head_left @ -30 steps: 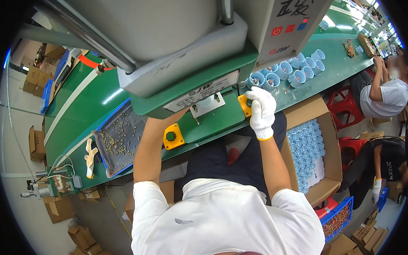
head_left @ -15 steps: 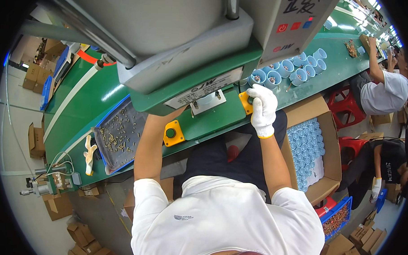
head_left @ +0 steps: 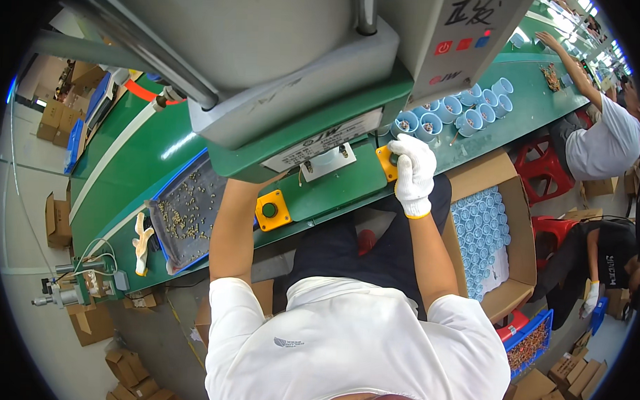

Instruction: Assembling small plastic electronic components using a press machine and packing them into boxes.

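My left forearm [head_left: 233,229] reaches up under the green-and-grey head of a press [head_left: 315,133], which hides the left hand and its fingers. Close to that forearm sits a yellow box with a green push button [head_left: 269,210]. My right hand [head_left: 414,174], in a white knitted glove, has its fingers bent together over a second yellow button box [head_left: 386,163]. Between the two boxes, a metal block [head_left: 328,163] shows below the press head, on the green base [head_left: 348,187]. Whatever lies beneath the head is mostly hidden.
Light-blue cups [head_left: 450,108] with small parts inside stand right of the press. A carton [head_left: 522,256] of nested cups sits near my right arm. Left are a tray [head_left: 181,251] of small metal parts and a loose glove [head_left: 141,243]. Co-workers [head_left: 604,143] sit at right.
My right hand stays on its button box. My left forearm has barely shifted, its hand still under the press. At far right, a co-worker's arm now stretches farther across the table.
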The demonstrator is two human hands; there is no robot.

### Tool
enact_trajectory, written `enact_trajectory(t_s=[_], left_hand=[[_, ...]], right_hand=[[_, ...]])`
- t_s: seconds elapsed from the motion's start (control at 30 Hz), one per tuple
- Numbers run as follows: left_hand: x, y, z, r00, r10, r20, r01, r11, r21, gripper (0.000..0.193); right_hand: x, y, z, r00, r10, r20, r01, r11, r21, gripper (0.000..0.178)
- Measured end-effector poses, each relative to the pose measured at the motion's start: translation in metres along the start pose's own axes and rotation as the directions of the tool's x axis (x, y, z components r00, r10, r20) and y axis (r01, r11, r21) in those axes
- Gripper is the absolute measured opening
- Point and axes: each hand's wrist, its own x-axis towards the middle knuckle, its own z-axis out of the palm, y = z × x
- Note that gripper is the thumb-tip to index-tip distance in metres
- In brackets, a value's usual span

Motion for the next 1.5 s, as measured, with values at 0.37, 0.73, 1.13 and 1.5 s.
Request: enact_trajectory(t_s=[0.37, 0.73, 1.13, 1.5], left_hand=[[-0.004, 0.004, 0.006, 0.998, 0.028, -0.052, -0.031, 0.997, -0.071, 0.052], [-0.033, 0.008, -0.009, 0.989, -0.021, -0.144, -0.007, 0.981, -0.194, 0.037], [-0.154, 0.040, 0.010, 0.888, 0.030, -0.459, -0.043, 0.999, -0.019, 0.023], [-0.175, -0.067, -0.049, 0.870, -0.407, -0.278, 0.419, 0.908, -0.017, 0.021]], right_hand=[[-0.002, 0.006, -0.004, 1.000, -0.011, 0.001, 0.011, 1.000, 0.022, 0.023], [0.002, 0.000, -0.005, 0.998, -0.062, -0.028, 0.063, 0.998, 0.017, 0.016], [0.015, -0.011, -0.002, 0.988, -0.143, 0.054, 0.150, 0.976, -0.160, 0.002], [-0.006, -0.005, 0.002, 0.987, 0.160, 0.024, -0.161, 0.984, 0.073, 0.026]])
